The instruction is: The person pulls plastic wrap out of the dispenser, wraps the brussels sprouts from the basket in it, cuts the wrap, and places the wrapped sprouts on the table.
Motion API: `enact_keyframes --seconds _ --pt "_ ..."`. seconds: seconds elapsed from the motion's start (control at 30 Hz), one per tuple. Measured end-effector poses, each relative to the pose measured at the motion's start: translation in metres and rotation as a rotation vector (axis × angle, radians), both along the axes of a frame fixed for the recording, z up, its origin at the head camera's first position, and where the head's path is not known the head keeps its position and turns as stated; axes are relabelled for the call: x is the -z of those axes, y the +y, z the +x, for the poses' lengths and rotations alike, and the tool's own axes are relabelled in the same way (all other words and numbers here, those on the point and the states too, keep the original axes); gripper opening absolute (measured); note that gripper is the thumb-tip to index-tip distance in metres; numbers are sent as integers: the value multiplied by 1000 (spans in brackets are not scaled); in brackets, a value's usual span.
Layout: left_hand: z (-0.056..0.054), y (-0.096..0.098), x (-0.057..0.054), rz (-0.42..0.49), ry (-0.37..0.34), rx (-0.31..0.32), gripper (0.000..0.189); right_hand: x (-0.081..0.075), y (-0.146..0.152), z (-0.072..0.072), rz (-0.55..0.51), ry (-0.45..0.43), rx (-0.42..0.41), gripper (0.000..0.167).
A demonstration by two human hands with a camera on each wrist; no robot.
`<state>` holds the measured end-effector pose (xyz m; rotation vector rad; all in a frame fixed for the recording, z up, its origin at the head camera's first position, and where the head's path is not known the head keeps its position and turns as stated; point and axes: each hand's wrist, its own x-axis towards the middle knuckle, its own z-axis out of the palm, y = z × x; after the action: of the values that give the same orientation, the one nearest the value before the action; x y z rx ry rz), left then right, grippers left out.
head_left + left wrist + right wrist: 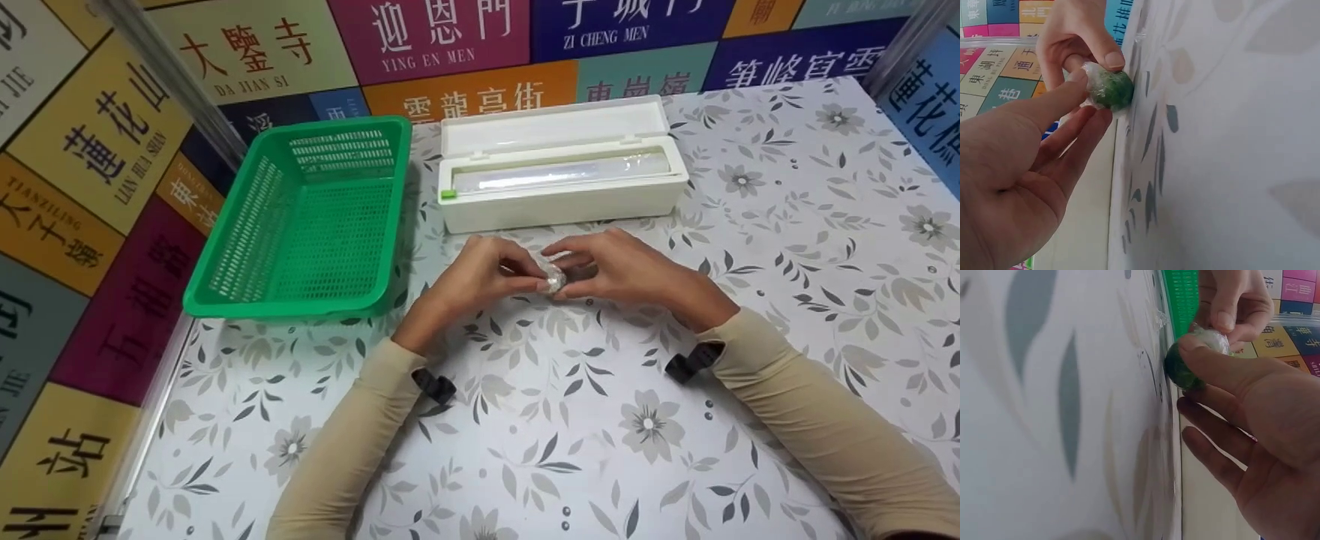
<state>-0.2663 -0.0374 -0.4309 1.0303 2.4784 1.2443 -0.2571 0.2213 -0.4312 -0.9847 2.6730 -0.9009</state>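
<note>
A small round green thing [1113, 91], wrapped in crinkled cling film, sits low over the table between both hands; whether it touches the cloth I cannot tell. My left hand [484, 274] pinches the gathered cling film [555, 279] on one side between thumb and fingertips. From the other side my right hand [626, 266] holds the wrapped thing, its thumb lying over the green surface [1178, 370] in the right wrist view. Its lower fingers are spread loosely. In the head view the fingers hide most of the green.
Just beyond the hands stands a white cling film box [562, 208], lid raised, with a film roll [562, 174] and a green slider [448, 194]. A green plastic basket [300, 309] is at the left. Printed panels [465, 82] border the flower-patterned tablecloth [585, 450].
</note>
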Motion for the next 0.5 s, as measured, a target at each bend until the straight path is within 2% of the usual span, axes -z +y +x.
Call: enact_keyframes --seconds 0.13,0.3,0.4,0.5 --pt "2 1 1 32 -86 -3 20 -1 4 -2 -45 -60 -80 49" --pt "4 2 2 -3 -153 -9 40 -1 4 -2 -95 -77 -99 44" --pt "5 2 5 -64 -118 10 47 -1 3 -3 -112 -87 -103 44" --pt "5 4 8 -100 -28 30 46 0 5 -3 -134 -138 -96 43"
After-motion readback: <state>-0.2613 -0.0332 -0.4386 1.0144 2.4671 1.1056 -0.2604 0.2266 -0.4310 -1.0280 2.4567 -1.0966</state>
